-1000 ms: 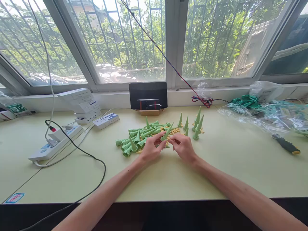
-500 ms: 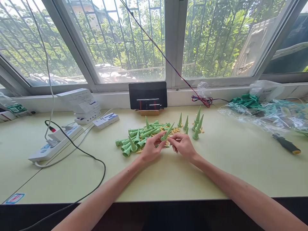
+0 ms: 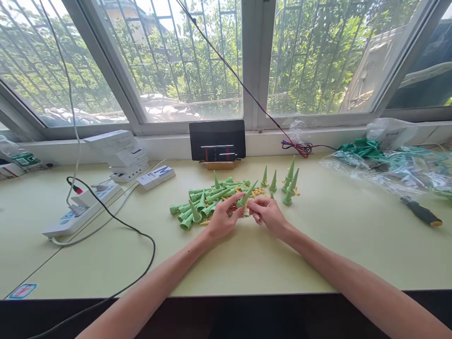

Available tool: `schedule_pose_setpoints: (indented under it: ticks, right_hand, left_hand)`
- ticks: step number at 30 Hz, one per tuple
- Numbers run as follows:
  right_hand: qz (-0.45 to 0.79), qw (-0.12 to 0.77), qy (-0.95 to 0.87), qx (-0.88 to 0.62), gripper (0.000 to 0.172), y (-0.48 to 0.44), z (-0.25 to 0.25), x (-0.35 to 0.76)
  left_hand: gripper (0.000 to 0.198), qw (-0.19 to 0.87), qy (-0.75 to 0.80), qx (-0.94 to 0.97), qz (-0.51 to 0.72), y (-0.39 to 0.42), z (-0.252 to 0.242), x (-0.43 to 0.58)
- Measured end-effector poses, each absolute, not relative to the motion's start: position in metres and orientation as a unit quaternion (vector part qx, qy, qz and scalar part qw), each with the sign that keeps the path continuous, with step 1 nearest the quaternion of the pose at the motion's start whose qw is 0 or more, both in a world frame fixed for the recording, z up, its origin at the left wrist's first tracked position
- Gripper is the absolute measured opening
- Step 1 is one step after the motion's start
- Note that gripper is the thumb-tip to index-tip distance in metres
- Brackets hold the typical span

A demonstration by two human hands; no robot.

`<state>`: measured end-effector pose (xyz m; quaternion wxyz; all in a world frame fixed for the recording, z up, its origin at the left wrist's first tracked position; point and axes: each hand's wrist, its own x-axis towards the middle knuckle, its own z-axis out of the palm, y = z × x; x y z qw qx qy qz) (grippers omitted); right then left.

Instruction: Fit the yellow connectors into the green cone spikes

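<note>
Barred windows [image 3: 190, 61] span the top of the head view, above a pale desk [image 3: 233, 268]. At frame centre, the left hand [image 3: 223, 217] grasps a slanted green spike [image 3: 249, 192]; the right hand [image 3: 269, 214] has its fingertips drawn together near the spike's base, their contents too small to tell. Upright spikes [image 3: 291, 190] stand right of centre.

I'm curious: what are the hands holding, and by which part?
The left hand holds a green cone near its wide base; what the right hand pinches, if anything, is too small to tell.
</note>
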<state>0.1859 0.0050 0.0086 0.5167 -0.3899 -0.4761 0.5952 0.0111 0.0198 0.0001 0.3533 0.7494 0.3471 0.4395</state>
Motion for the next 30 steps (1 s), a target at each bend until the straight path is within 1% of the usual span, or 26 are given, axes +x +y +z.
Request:
schedule_pose_setpoints:
  ticks: [5,10,16,23,30]
  right_hand:
    - [0.606,0.516,-0.465,-0.388,0.041,0.0041,0.0099,0.1863]
    - [0.589,0.522,-0.476,-0.393,0.041,0.0047,0.0082,0.1856]
    - [0.553,0.53,-0.506,-0.397,0.037,0.0052,0.0047,0.1852]
    - [0.508,0.525,-0.54,-0.418,0.038,0.0026,0.0073,0.1867]
    - [0.457,0.532,-0.57,-0.428,0.037,0.0008,0.0054,0.1856]
  left_hand:
    - [0.047,0.352,0.344,0.749,0.445,0.0191,0.001,0.0121]
    - [0.049,0.35,0.348,0.75,0.441,0.0195,-0.0004,0.0122]
    - [0.051,0.347,0.355,0.75,0.436,0.0194,-0.0014,0.0121]
    - [0.053,0.365,0.351,0.74,0.443,0.0212,-0.0023,0.0132]
    - [0.052,0.329,0.365,0.753,0.438,0.0208,0.0003,0.0138]
